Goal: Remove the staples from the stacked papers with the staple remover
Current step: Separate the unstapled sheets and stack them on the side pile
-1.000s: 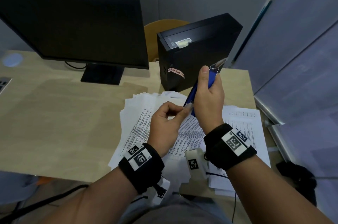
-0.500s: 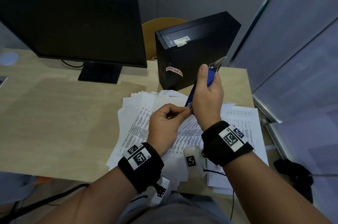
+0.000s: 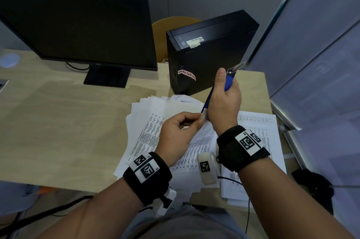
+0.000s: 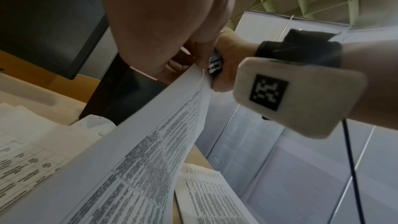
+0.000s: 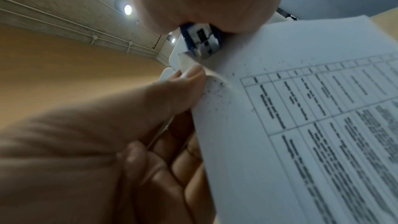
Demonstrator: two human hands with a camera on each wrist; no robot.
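Observation:
My right hand [image 3: 224, 100] grips a blue staple remover [image 3: 228, 80] held upright, its metal tip [image 5: 201, 47] pointing down onto the corner of a stapled set of printed papers [image 4: 150, 142]. My left hand [image 3: 179, 131] pinches that lifted corner [image 5: 193, 67] between thumb and fingers, just below the tool's tip. The rest of the set hangs down toward the loose paper pile [image 3: 152, 121] on the desk. No staple can be made out in any view.
The wooden desk [image 3: 58, 121] carries a black monitor [image 3: 78, 24] at the back left and a black computer case [image 3: 208, 51] right behind my hands. More printed sheets [image 3: 259, 141] lie at the right. Grey partition panels [image 3: 311, 63] stand beyond the desk's right edge.
Both hands keep the same hold on the remover and the paper corner. They have stayed almost in place; only the head view has shifted slightly.

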